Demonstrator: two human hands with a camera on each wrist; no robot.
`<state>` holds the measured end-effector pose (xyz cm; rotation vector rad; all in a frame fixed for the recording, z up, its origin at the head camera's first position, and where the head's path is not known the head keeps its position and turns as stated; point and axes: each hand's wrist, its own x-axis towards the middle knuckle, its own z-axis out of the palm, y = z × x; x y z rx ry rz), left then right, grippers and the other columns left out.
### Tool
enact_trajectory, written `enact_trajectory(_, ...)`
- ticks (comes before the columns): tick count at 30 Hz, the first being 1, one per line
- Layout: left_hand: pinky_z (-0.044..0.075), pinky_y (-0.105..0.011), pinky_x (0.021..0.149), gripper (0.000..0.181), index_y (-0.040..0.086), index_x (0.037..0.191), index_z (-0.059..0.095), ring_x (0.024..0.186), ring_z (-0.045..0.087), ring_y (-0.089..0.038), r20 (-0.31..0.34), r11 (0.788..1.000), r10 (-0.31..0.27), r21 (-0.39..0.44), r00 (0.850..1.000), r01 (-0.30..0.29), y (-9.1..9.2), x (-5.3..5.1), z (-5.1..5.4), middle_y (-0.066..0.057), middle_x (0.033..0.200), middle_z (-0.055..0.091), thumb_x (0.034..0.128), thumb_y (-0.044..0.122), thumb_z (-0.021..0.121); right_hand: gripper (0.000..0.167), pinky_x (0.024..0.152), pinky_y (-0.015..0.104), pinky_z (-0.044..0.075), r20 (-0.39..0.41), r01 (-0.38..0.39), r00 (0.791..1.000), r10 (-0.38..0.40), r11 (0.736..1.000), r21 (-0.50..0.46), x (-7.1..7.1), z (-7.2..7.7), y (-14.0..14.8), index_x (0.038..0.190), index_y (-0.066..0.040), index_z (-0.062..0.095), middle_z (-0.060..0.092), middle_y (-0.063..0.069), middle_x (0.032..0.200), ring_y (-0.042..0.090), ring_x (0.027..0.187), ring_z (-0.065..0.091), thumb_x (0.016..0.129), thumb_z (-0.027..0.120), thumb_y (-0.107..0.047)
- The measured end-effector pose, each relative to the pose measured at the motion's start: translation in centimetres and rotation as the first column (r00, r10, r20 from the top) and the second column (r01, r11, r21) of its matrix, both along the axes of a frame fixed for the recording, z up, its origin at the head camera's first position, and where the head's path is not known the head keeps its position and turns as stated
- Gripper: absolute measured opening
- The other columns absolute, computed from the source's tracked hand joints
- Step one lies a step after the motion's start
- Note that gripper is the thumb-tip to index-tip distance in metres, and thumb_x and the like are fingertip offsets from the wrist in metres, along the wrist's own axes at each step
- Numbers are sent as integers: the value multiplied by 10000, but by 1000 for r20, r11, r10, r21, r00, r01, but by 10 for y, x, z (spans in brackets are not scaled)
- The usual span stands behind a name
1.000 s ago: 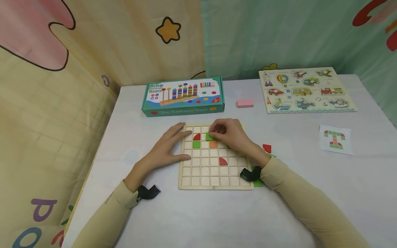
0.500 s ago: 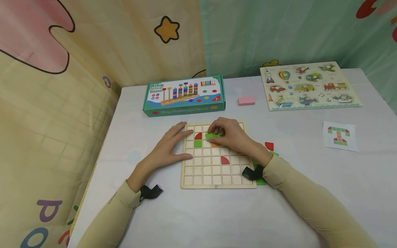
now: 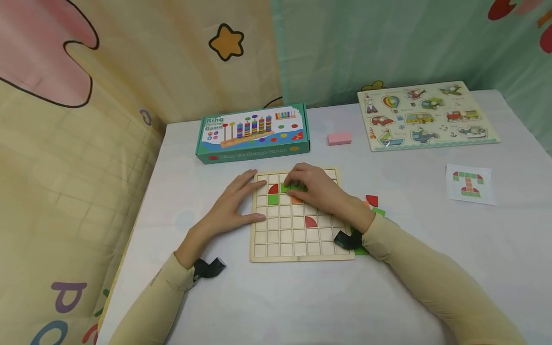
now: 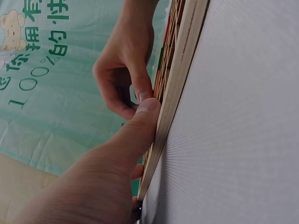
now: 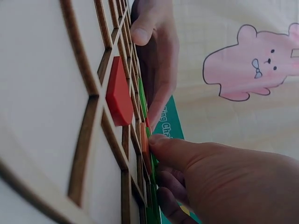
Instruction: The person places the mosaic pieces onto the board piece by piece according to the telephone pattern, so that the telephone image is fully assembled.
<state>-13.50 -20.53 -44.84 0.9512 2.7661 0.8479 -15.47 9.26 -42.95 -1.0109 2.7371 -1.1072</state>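
Carefully, the fingers of a person's right hand (image 3: 316, 186) curl in narrow on a flat, bright-green square tile (image 3: 283, 188), thumb on its near side and forefinger on its far side; whether it sits flush in its cell cannot be told. It lies at and just left of those fingertips, in the second row from the far edge of a pale wooden grid board (image 3: 280, 259). Being square, it shows no long axis, though the green runs left to right beneath the hand, partly hidden. Any small nudge would seem to turn on its left side, where a glossy red quarter-round tile (image 3: 273, 189) lies one cell over. Close under the thumb, toward the person, is a flat orange square tile (image 3: 296, 200). Farther from the green, the left hand (image 3: 228, 203) spreads wide at the board's left edge, gripping no tile, its thumb resting on the rim. Beyond the right forearm, a loose red quarter-round piece (image 3: 372, 200) lies on the white-covered worktop (image 3: 267, 302), and farther right sits a white square card (image 3: 471, 186) printed with a red, green and orange figure.
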Motion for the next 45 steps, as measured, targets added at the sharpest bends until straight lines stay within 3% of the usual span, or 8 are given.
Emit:
enact_trajectory(4, 233, -622, 1285, 876, 257, 1588, 474, 1637, 163, -274, 6, 1000, 6, 1, 1000, -6, 0, 0, -2, -44, 1752, 237, 844, 505, 863, 160, 975, 408, 572, -46, -18, 999, 21, 998, 61, 0, 2, 0, 1109, -114, 780, 709, 34, 1136, 215, 1092, 636, 973, 784, -197)
enact_trajectory(10, 240, -619, 1284, 876, 245, 1587, 477, 1636, 165, -277, 8, 1000, 4, 4, 1000, -4, 0, 1, -1, -50, 1751, 240, 844, 497, 866, 145, 912, 346, 585, -204, -61, 974, 96, 984, 169, 3, 6, 0, 1085, -101, 808, 768, 10, 1047, 192, 1009, 611, 964, 790, -179)
enact_trajectory(17, 244, -628, 1279, 878, 240, 1586, 478, 1633, 175, -294, 0, 1000, -2, 2, 1000, 2, -1, 2, 2, -69, 1747, 250, 841, 499, 865, 109, 913, 349, 588, -225, -71, 969, 105, 986, 154, 4, 8, -1, 1051, -101, 816, 774, 7, 1028, 191, 1008, 617, 955, 796, -150)
enact_trajectory(30, 242, -632, 1279, 880, 249, 1586, 476, 1637, 163, -286, 0, 1000, 1, -2, 1000, -1, 0, 1, 1, -57, 1750, 242, 839, 505, 864, 121, 953, 367, 582, -165, -60, 983, 81, 990, 129, 2, 9, 1, 1061, -108, 817, 774, 0, 1041, 188, 1058, 623, 959, 795, -169)
enact_trajectory(41, 229, -621, 1288, 886, 261, 1588, 475, 1640, 152, -279, 12, 1000, 7, 3, 1000, -7, 0, 1, 2, -60, 1753, 235, 834, 513, 867, 191, 1054, 436, 532, 39, -32, 999, 28, 995, 94, -1, 21, 9, 1164, -142, 780, 745, -4, 1193, 204, 1176, 605, 996, 752, -228)
enact_trajectory(45, 219, -601, 1297, 893, 260, 1587, 479, 1642, 145, -268, 14, 1000, 11, -1, 1000, -11, 0, 1, 2, -54, 1753, 235, 828, 515, 873, 205, 973, 440, 542, 63, 12, 998, -14, 999, 35, 4, 24, 28, 1167, -121, 771, 739, 17, 1190, 226, 1120, 609, 980, 773, -204)
